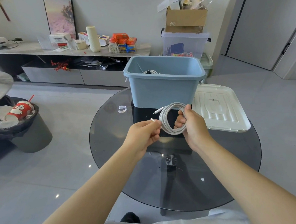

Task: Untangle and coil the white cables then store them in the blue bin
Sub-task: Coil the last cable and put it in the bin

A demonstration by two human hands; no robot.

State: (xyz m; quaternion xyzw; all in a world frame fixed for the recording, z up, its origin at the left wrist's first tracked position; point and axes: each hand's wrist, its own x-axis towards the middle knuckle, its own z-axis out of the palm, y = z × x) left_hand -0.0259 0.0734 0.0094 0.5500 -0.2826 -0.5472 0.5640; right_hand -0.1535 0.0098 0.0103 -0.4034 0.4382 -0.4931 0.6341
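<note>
**A light, floppy coil, nearly ready for the bin**

Just right of the frame's centre, the right hand (191, 124) has its fingers curled round a white cable (170, 118) wound into a loose ring. The left hand (146, 132) pinches one plug end (152, 119) between thumb and fingertips; the other plug pokes out toward the upper left. It looks light and limp, likely to spring open if let go, so hold across all the loops together. Behind it stands the blue bin (161, 93), with another cable (152, 72) already inside, on the glass table (111, 144).
</note>
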